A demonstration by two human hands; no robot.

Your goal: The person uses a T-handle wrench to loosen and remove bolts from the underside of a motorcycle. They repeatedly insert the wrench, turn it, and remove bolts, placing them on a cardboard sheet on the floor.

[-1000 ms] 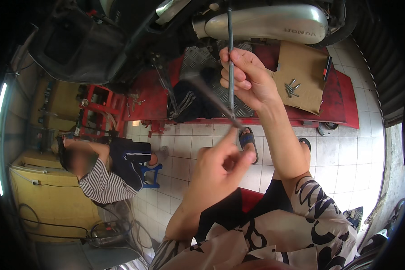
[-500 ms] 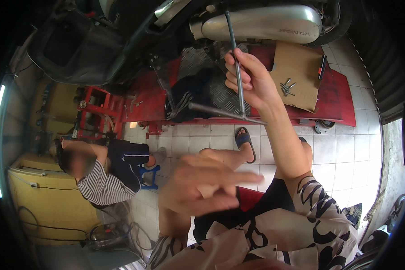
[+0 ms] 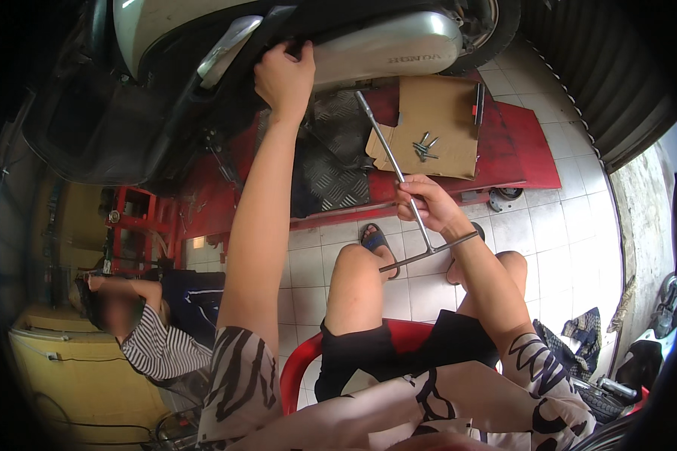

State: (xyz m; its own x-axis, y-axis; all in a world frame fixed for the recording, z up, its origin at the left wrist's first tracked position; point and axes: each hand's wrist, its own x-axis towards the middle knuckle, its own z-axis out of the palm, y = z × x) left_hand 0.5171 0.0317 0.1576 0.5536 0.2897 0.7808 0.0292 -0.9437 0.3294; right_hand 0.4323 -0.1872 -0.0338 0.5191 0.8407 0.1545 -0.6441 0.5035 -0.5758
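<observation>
My left hand (image 3: 284,81) is stretched far forward to the scooter, at the front end of its silver cover (image 3: 387,49). Its fingers are bent in against a dark gap, and what they grip there, if anything, is hidden. Held in my closed right hand (image 3: 427,204) is a long metal T-handle wrench (image 3: 386,143). The wrench's shaft points up and forward, with the crossbar above my knees and its right end over my right forearm. Several bolts (image 3: 424,147) lie on a piece of cardboard (image 3: 438,105) beyond that hand.
The scooter stands over a red lift platform (image 3: 515,143) with a chequered metal plate (image 3: 346,186). A red and black object (image 3: 478,105) lies at the cardboard's right edge. At the left, a person in a striped shirt (image 3: 162,346) sits near a yellow cabinet (image 3: 75,379).
My left hand has gone from in front of my body up to the scooter. My right hand has lowered with the wrench, and the view has shifted.
</observation>
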